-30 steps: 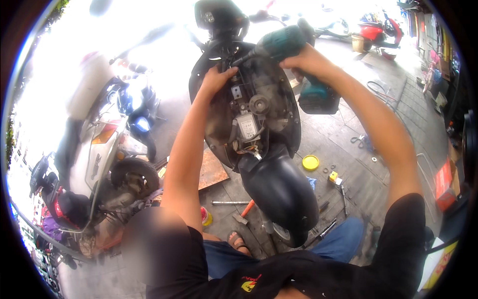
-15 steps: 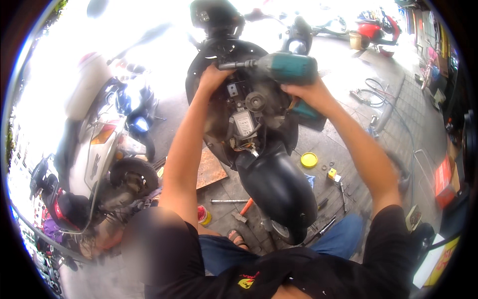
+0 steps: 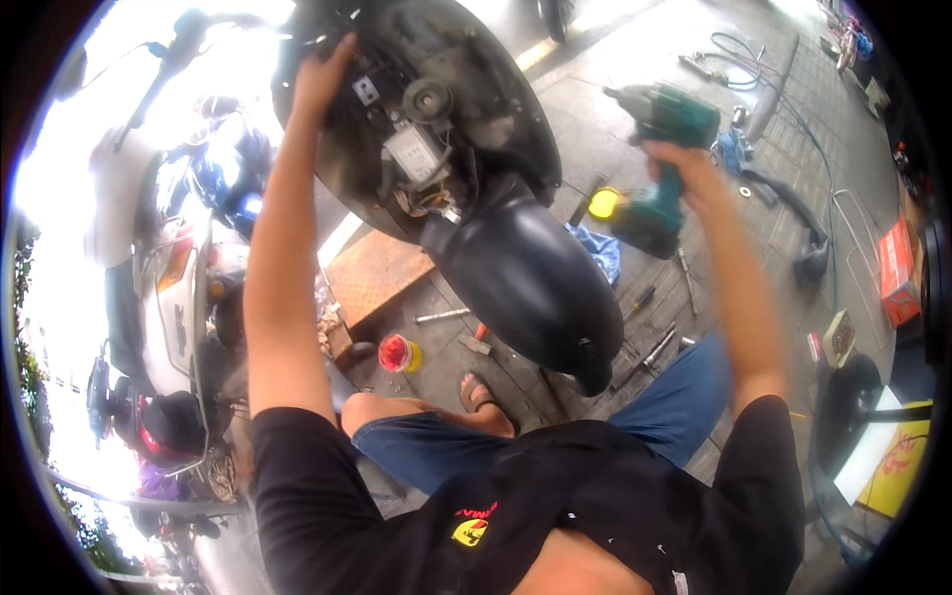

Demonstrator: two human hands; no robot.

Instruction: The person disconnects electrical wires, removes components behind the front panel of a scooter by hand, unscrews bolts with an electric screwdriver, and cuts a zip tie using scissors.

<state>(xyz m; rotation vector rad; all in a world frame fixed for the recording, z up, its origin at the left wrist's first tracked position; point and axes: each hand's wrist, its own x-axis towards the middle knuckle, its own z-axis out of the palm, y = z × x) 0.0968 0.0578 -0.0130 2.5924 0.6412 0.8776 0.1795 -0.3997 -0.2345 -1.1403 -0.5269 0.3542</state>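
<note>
My right hand (image 3: 684, 174) grips a teal cordless impact wrench (image 3: 679, 114) by its handle, held in the air to the right of a partly stripped scooter front. The wrench's nose points left, and it touches nothing. My left hand (image 3: 319, 84) is up against the upper left of the scooter's round black panel (image 3: 501, 99). Its fingers look bent there, with one or two pointing up; what they pinch is hidden. Exposed below are a round horn (image 3: 427, 100), a silver electronic box (image 3: 416, 156) and loose wiring (image 3: 428, 200). Nearest me is a black front fender (image 3: 531, 283).
A parked scooter (image 3: 169, 317) stands at left. On the floor lie a rusty board (image 3: 377, 278), a red-filled tub (image 3: 399, 353), a hammer (image 3: 475, 344), a blue rag (image 3: 600, 251) and a yellow lid (image 3: 603, 203). Hoses (image 3: 744, 64) and an orange box (image 3: 899, 273) lie right.
The impact wrench has come away from the panel, moving right and down in my right hand. My left hand stays up at the panel. The view has shifted, moving the scooter up and left.
</note>
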